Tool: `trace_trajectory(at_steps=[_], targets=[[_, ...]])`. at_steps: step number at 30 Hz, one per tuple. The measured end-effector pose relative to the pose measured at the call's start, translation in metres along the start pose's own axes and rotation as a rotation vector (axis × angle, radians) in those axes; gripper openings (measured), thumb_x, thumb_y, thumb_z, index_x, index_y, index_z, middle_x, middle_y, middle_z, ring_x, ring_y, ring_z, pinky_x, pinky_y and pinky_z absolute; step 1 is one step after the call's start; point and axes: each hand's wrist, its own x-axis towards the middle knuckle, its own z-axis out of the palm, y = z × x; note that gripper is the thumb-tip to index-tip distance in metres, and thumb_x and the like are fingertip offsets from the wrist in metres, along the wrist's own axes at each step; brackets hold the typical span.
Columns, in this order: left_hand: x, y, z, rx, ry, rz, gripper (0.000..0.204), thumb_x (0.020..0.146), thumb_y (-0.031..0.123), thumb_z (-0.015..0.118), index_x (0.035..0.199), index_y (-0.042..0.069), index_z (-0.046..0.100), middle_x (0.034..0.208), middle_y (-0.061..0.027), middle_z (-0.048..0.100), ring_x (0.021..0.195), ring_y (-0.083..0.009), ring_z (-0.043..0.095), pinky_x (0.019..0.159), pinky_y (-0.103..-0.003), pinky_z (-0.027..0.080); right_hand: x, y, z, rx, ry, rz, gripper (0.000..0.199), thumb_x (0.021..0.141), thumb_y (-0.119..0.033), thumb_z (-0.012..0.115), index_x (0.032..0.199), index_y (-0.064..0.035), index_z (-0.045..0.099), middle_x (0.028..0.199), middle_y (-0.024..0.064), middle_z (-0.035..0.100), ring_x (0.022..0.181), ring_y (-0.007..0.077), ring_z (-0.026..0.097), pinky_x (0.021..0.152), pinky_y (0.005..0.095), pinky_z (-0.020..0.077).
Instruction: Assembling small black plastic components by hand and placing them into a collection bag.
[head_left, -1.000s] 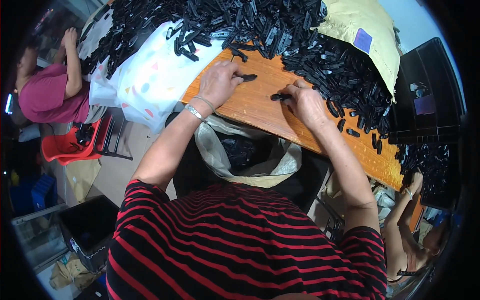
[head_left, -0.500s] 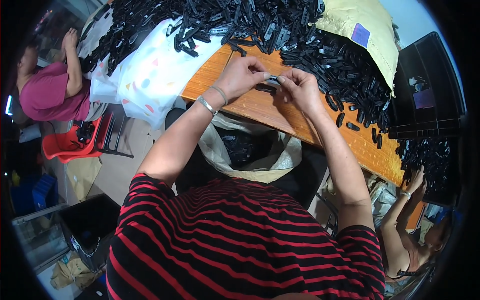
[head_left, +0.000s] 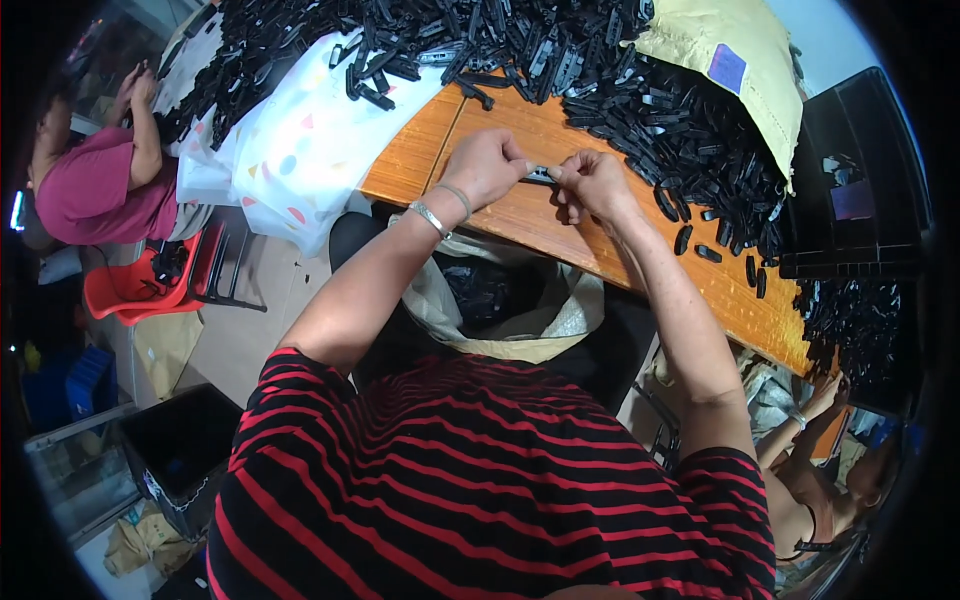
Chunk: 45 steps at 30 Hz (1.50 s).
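Note:
A small, narrow black plastic piece [head_left: 541,174] with a pale, shiny part is held between both my hands, just over the wooden table [head_left: 490,222]. My left hand [head_left: 483,172] pinches its left end between thumb and forefinger. At the other end, my right hand [head_left: 597,186] pinches it the same way, the remaining fingers curled below. Under my wrists, near the table's front edge, a white woven sack [head_left: 425,290] stands with its mouth spread, dark pieces inside.
A large heap of similar black pieces [head_left: 500,40] covers the far table, spilling right from a yellowish sack [head_left: 715,45]. White patterned plastic sheeting [head_left: 300,150] lies at left. One co-worker [head_left: 100,185] is at far left, another [head_left: 800,480] at lower right. A red chair [head_left: 150,285] stands left.
Both hands have come slightly nearer to me with the pinched piece. A separate dark piece that lay on the table below them no longer shows. The right co-worker's hands have shifted down.

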Motion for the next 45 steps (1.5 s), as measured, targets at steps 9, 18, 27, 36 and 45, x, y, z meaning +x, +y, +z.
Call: trace_trajectory(at_steps=[9, 18, 27, 36, 45], targets=[[-0.012, -0.008, -0.004, 0.156, -0.212, 0.001, 0.025, 0.075, 0.024, 0.074, 0.077, 0.003, 0.061, 0.066, -0.0080, 0.060, 0.060, -0.0150, 0.056, 0.057, -0.030, 0.046, -0.012, 0.001, -0.005, -0.254, -0.208, 0.006, 0.029, 0.084, -0.013, 0.069, 0.063, 0.0013, 0.055, 0.054, 0.0103, 0.061, 0.041, 0.0150, 0.057, 0.038, 0.0272, 0.0447], [0.027, -0.028, -0.044, 0.391, 0.398, 0.483, 0.018, 0.078, 0.007, 0.064, 0.096, 0.006, 0.063, 0.096, -0.0100, 0.059, 0.089, -0.0261, 0.057, 0.076, -0.033, 0.048, 0.012, -0.019, -0.029, -0.885, 0.489, -0.771, 0.015, 0.073, -0.009, 0.067, 0.087, -0.0054, 0.063, 0.083, 0.0158, 0.060, 0.072, 0.0368, 0.061, 0.066, 0.0414, 0.0511], [0.056, -0.043, -0.049, 0.656, 0.335, 0.567, 0.013, 0.077, 0.004, 0.063, 0.089, 0.006, 0.062, 0.089, -0.0066, 0.057, 0.095, -0.0257, 0.053, 0.077, -0.035, 0.047, 0.050, -0.014, -0.027, -0.957, 0.366, -0.926, 0.019, 0.076, -0.005, 0.066, 0.094, -0.0040, 0.060, 0.092, 0.0167, 0.058, 0.069, 0.0353, 0.062, 0.061, 0.0414, 0.0508], [0.039, -0.031, -0.037, 0.330, 0.294, 0.363, 0.024, 0.073, 0.009, 0.073, 0.091, 0.004, 0.058, 0.076, -0.0080, 0.060, 0.069, -0.0253, 0.059, 0.063, -0.034, 0.049, 0.018, 0.019, 0.010, -0.742, 0.354, -0.812, 0.015, 0.078, -0.009, 0.069, 0.088, -0.0030, 0.060, 0.084, 0.0118, 0.064, 0.066, 0.0270, 0.062, 0.061, 0.0335, 0.0487], [0.014, 0.024, -0.019, -0.897, 0.031, -0.079, 0.043, 0.082, 0.016, 0.072, 0.111, 0.002, 0.043, 0.072, -0.0050, 0.061, 0.055, -0.0075, 0.058, 0.044, -0.017, 0.046, -0.005, -0.011, 0.015, -0.358, 0.316, -0.652, 0.017, 0.086, -0.015, 0.065, 0.095, -0.0010, 0.063, 0.085, 0.0088, 0.065, 0.071, 0.0167, 0.063, 0.063, 0.0300, 0.0500]])
